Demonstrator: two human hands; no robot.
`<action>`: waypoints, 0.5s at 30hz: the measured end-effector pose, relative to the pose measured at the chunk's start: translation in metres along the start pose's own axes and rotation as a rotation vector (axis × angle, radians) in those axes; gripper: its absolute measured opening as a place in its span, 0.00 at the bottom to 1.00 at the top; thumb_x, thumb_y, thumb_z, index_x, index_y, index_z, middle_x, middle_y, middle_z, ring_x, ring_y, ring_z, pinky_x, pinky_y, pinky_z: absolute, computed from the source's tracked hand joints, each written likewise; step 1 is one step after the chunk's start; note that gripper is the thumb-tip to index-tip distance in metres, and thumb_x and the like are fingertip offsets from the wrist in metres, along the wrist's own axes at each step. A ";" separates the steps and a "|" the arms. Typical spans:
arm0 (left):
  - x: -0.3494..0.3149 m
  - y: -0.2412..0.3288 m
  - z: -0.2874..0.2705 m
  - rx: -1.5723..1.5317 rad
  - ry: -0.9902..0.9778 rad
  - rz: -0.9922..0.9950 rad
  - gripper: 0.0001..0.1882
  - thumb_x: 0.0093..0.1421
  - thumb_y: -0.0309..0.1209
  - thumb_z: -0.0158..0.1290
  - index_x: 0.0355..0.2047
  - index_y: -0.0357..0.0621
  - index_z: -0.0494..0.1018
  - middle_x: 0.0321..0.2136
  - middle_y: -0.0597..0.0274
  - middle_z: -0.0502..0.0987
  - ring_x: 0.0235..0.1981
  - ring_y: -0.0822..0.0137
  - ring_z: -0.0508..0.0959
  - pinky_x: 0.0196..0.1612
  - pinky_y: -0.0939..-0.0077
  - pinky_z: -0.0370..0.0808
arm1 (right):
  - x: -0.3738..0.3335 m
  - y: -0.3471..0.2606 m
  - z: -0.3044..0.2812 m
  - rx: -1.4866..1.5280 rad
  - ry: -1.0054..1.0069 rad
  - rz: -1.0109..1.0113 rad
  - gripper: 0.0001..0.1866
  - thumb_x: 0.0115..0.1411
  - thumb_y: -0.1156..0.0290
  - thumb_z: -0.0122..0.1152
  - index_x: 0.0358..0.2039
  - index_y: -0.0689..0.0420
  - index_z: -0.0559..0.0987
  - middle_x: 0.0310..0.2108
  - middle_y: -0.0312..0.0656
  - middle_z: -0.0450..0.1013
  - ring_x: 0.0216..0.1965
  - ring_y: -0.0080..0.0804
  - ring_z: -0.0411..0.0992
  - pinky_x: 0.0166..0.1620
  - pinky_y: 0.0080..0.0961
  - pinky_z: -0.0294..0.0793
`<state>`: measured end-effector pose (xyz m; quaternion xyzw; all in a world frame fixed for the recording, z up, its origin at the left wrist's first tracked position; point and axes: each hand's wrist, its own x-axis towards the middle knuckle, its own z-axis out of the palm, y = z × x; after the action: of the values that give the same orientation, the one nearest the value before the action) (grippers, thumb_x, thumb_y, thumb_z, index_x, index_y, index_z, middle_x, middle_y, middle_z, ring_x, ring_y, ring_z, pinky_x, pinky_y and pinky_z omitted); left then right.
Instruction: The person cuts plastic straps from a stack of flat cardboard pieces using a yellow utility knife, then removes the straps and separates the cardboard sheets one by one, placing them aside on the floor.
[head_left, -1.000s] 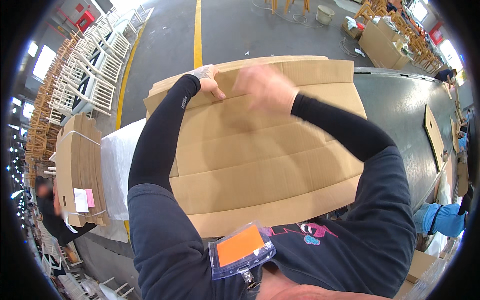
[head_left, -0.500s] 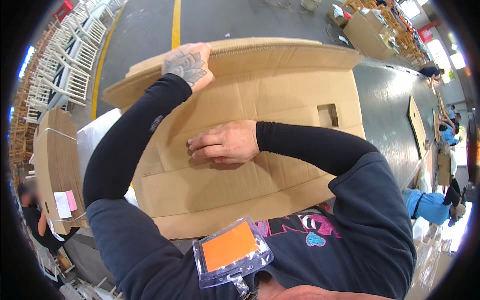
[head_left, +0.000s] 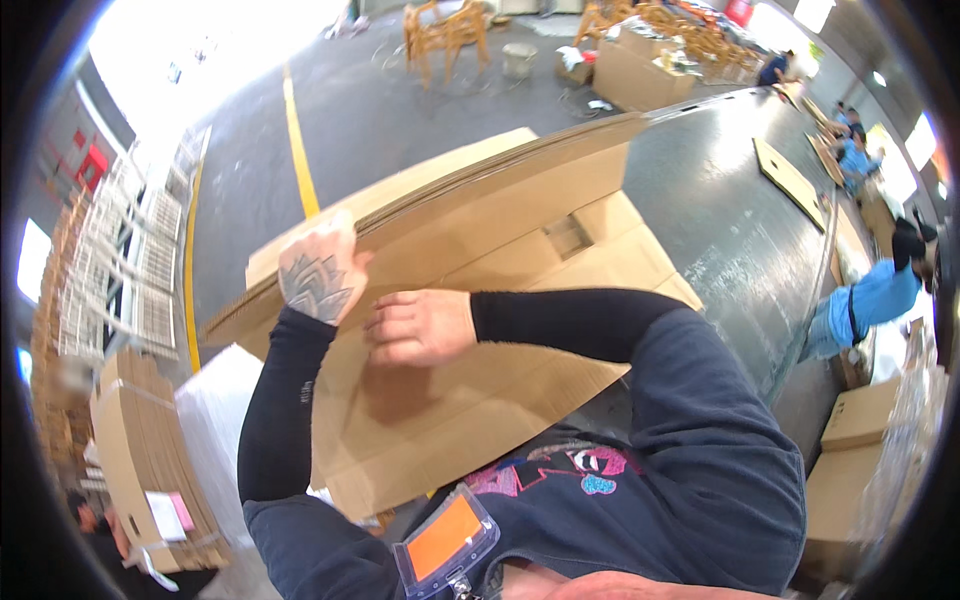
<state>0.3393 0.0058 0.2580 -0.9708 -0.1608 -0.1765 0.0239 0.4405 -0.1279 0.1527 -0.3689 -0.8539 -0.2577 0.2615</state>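
Observation:
A large brown cardboard sheet [head_left: 470, 385] with crease lines and a rectangular cutout lies in front of me, its near edge close to my chest. Along its far side a long flap [head_left: 500, 195] stands up at a slant. My left hand [head_left: 322, 268] is closed round the top edge of that flap near its left end; the fingers on the far side are hidden. Just right of it, my right hand [head_left: 422, 328] is over the sheet, fingers loosely bent and slightly apart, holding nothing. Its shadow falls on the cardboard; whether the fingertips touch is unclear.
A long dark-green work surface [head_left: 735, 190] runs away to the right, with a flat board [head_left: 790, 185] on it. People in blue stand along its far right side. Strapped flat cartons [head_left: 150, 450] stand at left. White chairs [head_left: 130, 260] line the far left.
The flap has been raised higher and the sheet has shifted left and turned. My left hand has moved nearer with the edge in it. My right hand has shifted slightly left, its fingers more bent.

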 end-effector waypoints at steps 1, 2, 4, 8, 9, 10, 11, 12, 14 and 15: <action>-0.002 -0.019 0.000 0.014 0.006 0.002 0.19 0.46 0.36 0.67 0.34 0.43 0.73 0.28 0.51 0.79 0.36 0.50 0.80 0.37 0.55 0.74 | 0.024 -0.004 -0.037 -0.003 0.162 0.015 0.19 0.55 0.65 0.60 0.48 0.48 0.76 0.47 0.41 0.73 0.53 0.41 0.72 0.59 0.46 0.70; -0.001 -0.027 -0.007 0.026 0.020 0.018 0.20 0.46 0.37 0.68 0.35 0.43 0.73 0.29 0.52 0.80 0.37 0.49 0.80 0.39 0.53 0.74 | 0.030 0.000 -0.081 -0.174 0.198 0.076 0.22 0.57 0.62 0.64 0.52 0.46 0.77 0.52 0.41 0.71 0.57 0.38 0.69 0.61 0.49 0.68; 0.008 -0.009 -0.041 0.001 0.043 0.078 0.23 0.44 0.38 0.69 0.39 0.43 0.75 0.30 0.52 0.80 0.38 0.47 0.80 0.42 0.52 0.74 | 0.020 0.023 -0.162 -0.350 -0.006 0.498 0.49 0.39 0.47 0.77 0.63 0.42 0.68 0.53 0.41 0.69 0.62 0.43 0.63 0.65 0.57 0.57; 0.040 0.017 -0.102 -0.205 0.184 0.377 0.27 0.44 0.37 0.69 0.44 0.40 0.77 0.30 0.54 0.80 0.37 0.51 0.80 0.47 0.58 0.75 | -0.044 0.075 -0.299 -0.503 -0.268 0.699 0.42 0.43 0.45 0.76 0.57 0.49 0.73 0.46 0.43 0.77 0.49 0.44 0.76 0.51 0.41 0.74; 0.044 0.015 -0.114 -0.212 0.233 0.402 0.27 0.44 0.37 0.69 0.44 0.39 0.78 0.32 0.54 0.81 0.39 0.54 0.80 0.48 0.59 0.75 | -0.030 0.069 -0.311 -0.465 -0.361 0.884 0.38 0.45 0.45 0.75 0.53 0.53 0.76 0.45 0.46 0.78 0.47 0.49 0.76 0.49 0.42 0.76; 0.062 0.029 -0.133 -0.265 0.033 0.423 0.28 0.45 0.38 0.68 0.45 0.36 0.77 0.34 0.56 0.81 0.39 0.59 0.80 0.50 0.63 0.75 | -0.032 0.072 -0.330 -0.501 -0.424 0.882 0.34 0.50 0.44 0.72 0.49 0.56 0.78 0.42 0.45 0.80 0.42 0.41 0.79 0.45 0.37 0.78; 0.087 0.051 -0.147 -0.344 -0.177 0.438 0.29 0.46 0.39 0.68 0.46 0.34 0.77 0.36 0.58 0.81 0.40 0.64 0.80 0.51 0.67 0.75 | -0.048 0.075 -0.354 -0.507 -0.182 0.619 0.20 0.51 0.52 0.74 0.28 0.58 0.83 0.21 0.43 0.79 0.23 0.27 0.76 0.29 0.30 0.75; 0.093 0.073 -0.162 -0.431 -0.322 0.363 0.28 0.49 0.42 0.66 0.45 0.34 0.77 0.38 0.57 0.82 0.38 0.67 0.80 0.48 0.69 0.76 | -0.061 0.075 -0.370 -0.068 -0.285 0.965 0.21 0.49 0.52 0.75 0.31 0.59 0.83 0.20 0.43 0.77 0.22 0.29 0.75 0.29 0.30 0.75; 0.134 0.126 -0.181 -0.122 -0.203 0.341 0.35 0.50 0.46 0.65 0.55 0.40 0.70 0.44 0.50 0.78 0.44 0.57 0.77 0.52 0.63 0.72 | -0.118 0.085 -0.416 -0.022 -0.297 1.189 0.25 0.58 0.54 0.69 0.46 0.61 0.79 0.37 0.39 0.80 0.39 0.28 0.78 0.44 0.27 0.77; 0.150 0.151 -0.178 0.002 -0.028 0.351 0.38 0.52 0.48 0.63 0.60 0.45 0.65 0.51 0.44 0.74 0.53 0.47 0.74 0.59 0.57 0.68 | -0.146 0.088 -0.449 0.091 -0.275 1.141 0.22 0.63 0.58 0.64 0.50 0.63 0.78 0.40 0.35 0.79 0.40 0.20 0.75 0.44 0.24 0.76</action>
<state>0.4608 -0.1098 0.4783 -0.9863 0.0104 -0.1561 0.0529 0.7086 -0.4320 0.4093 -0.7885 -0.5566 0.0108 0.2615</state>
